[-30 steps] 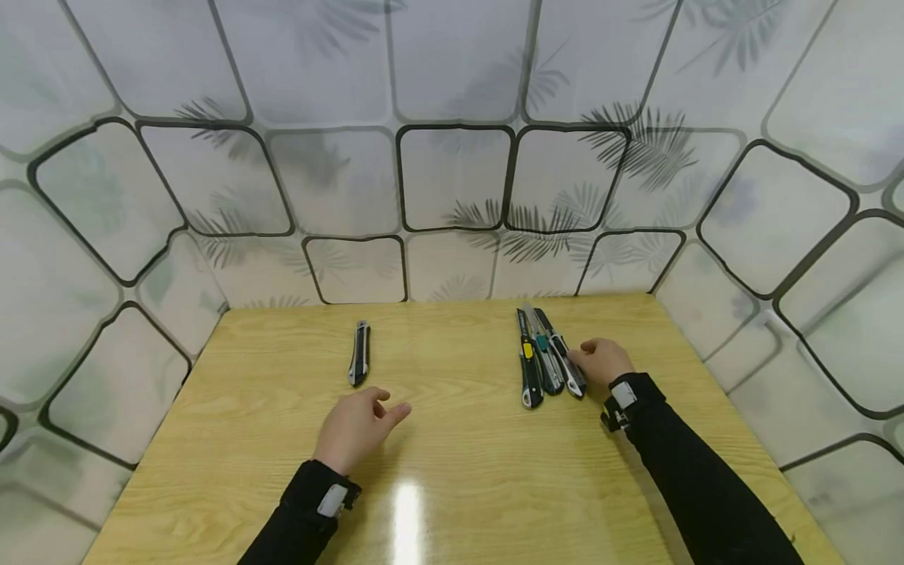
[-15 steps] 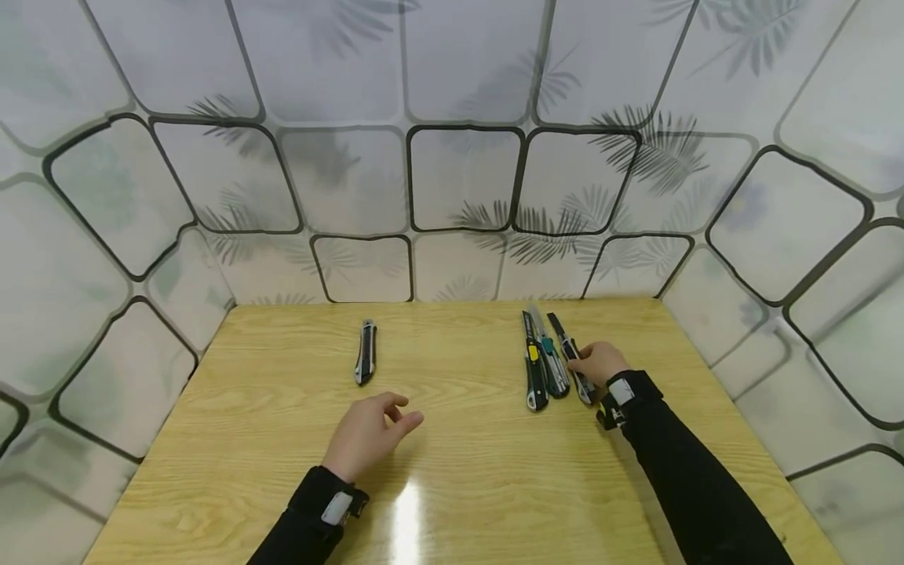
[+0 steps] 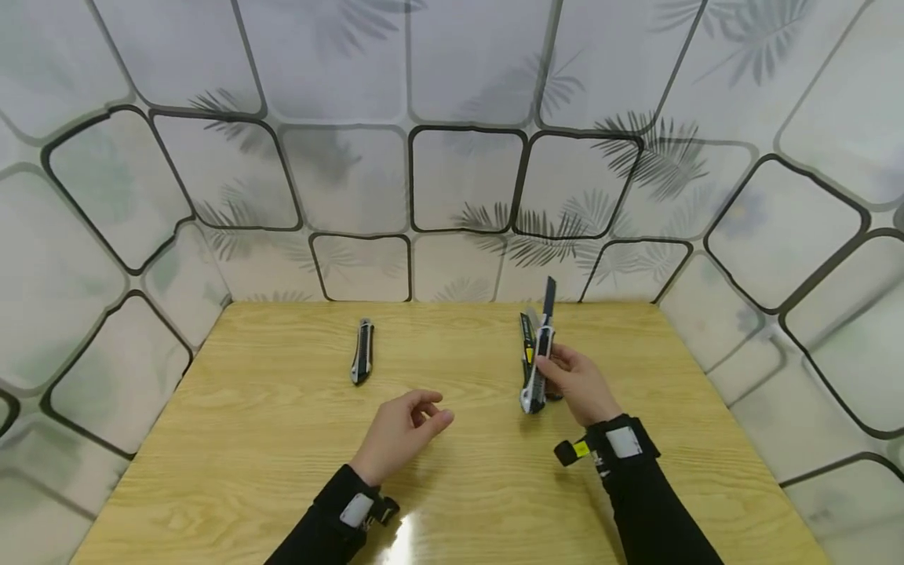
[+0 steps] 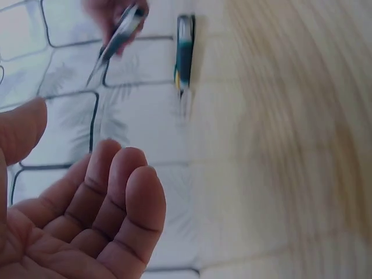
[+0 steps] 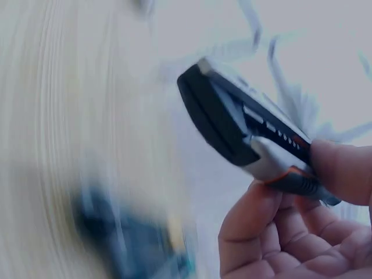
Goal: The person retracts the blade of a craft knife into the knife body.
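Note:
My right hand [image 3: 581,384] pinches a black and silver utility knife [image 3: 542,353] between thumb and fingers. Its dark blade points up and away, and the handle is lifted over the other knives. In the right wrist view the thumb presses one side of this utility knife [image 5: 232,116], with curled fingers beneath. Partly hidden behind it lie a utility knife with a yellow slider [image 3: 528,355] and another with a pale blade [image 3: 533,315]. My left hand [image 3: 399,435] hovers over the table's middle, fingers loosely bent and holding nothing; the left wrist view shows its bare palm [image 4: 70,232].
Alone on the left side of the wooden table [image 3: 282,439] lies a black and silver utility knife [image 3: 362,353]. A patterned cloth [image 3: 459,180] rises behind the table and along both sides.
My right hand has picked up the right-hand utility knife and carried it left and up, over the other two. My left hand has drifted a little to the right, still holding nothing.

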Demonstrator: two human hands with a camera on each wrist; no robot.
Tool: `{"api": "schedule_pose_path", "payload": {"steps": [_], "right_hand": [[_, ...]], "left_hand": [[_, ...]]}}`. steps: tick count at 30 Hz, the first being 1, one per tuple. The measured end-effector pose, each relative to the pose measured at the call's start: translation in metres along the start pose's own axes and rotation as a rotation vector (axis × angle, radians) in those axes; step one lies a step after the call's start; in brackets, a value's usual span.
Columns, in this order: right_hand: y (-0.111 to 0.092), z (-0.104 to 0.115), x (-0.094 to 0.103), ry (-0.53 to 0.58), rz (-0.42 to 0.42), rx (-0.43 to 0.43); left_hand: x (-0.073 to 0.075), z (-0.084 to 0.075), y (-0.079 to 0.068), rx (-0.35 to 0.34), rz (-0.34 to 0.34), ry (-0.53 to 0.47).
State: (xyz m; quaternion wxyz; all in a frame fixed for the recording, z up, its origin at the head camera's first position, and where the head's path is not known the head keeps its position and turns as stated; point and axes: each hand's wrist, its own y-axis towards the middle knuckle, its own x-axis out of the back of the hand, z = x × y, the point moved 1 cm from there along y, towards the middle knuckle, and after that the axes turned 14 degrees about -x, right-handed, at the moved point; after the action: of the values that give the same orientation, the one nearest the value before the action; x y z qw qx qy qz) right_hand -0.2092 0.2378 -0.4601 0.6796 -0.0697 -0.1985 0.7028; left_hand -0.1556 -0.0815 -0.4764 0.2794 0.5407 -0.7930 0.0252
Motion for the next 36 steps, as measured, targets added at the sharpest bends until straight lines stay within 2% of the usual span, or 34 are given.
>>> {"api": "schedule_pose_path", "payload": {"steps": [2,5,8,11,16,22,28,36], "right_hand": [[-0.005,0.000,-0.027,0.037,0.109,0.053],[-0.010,-0.005,-0.059,0.067,0.226,0.110],[-0.013,-0.013,-0.079,0.113,0.256,0.110],[-0.014,-0.019,-0.090,0.154,0.235,0.089],[-0.016,-0.021,-0.101,0.146,0.179,0.087],[-0.019,-0.017,-0.109,0.113,0.101,0.106],[-0.018,-0.016,-0.113,0.052,0.091,0.116],[-0.018,-0.016,-0.112,0.004,0.092,0.109]], "left_hand": [[-0.011,0.001,0.003,0.002,0.023,-0.056],[-0.025,0.003,0.006,0.015,0.061,-0.130],[-0.035,0.006,0.008,0.021,0.081,-0.155],[-0.039,0.008,0.009,0.035,0.103,-0.121],[-0.041,0.014,0.006,0.048,0.161,-0.085],[-0.038,0.019,0.006,0.052,0.198,-0.137],[-0.036,0.021,0.005,0.078,0.214,-0.147],[-0.036,0.019,0.005,0.077,0.224,-0.118]]}}
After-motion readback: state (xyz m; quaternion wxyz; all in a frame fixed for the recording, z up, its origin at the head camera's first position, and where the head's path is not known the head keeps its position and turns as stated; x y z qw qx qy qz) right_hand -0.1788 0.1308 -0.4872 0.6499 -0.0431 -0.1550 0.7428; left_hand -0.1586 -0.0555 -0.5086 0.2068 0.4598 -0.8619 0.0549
